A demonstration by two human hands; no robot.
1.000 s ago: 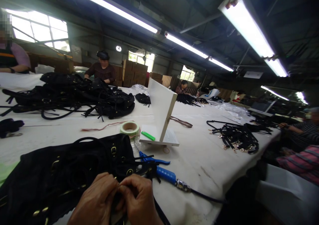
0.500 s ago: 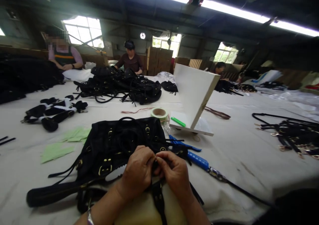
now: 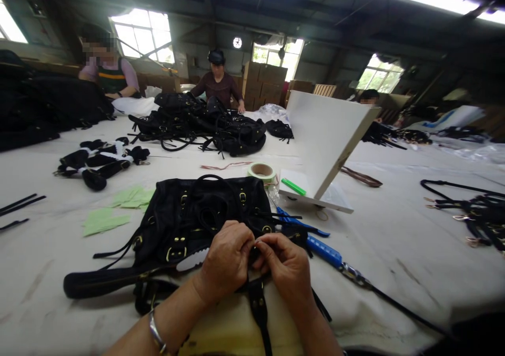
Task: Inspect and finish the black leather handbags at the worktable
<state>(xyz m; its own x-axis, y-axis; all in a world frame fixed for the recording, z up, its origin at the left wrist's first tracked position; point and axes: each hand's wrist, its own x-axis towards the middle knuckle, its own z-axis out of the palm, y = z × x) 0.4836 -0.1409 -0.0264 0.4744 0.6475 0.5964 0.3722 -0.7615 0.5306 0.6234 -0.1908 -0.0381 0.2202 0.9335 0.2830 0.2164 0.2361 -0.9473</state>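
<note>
A black handbag (image 3: 216, 201) with gold buckles lies on the table in front of me. At its near right side my left hand (image 3: 229, 256) and my right hand (image 3: 286, 264) meet, both closed with fingertips pinched together. Between them they grip a black strap (image 3: 258, 306) with gold rivets, which hangs down toward me. The exact bit under the fingertips is hidden. Left of my left hand, a padded black strap (image 3: 106, 281) with a zip sticks out beside a white serrated strip (image 3: 191, 260).
Right of the bag lie a blue-handled tool (image 3: 324, 251) with a cable, and blue snips (image 3: 303, 227). Behind stand a tape roll (image 3: 261, 172) and a white board (image 3: 327, 135) with a green cutter (image 3: 293, 186). Green paper slips (image 3: 104, 221) lie left. Co-workers sit beyond piled black bags (image 3: 213, 127).
The view has shifted, so the table things appear further right and slightly higher. Both hands keep their pinch on the strap. The co-worker in the middle has moved an arm outward.
</note>
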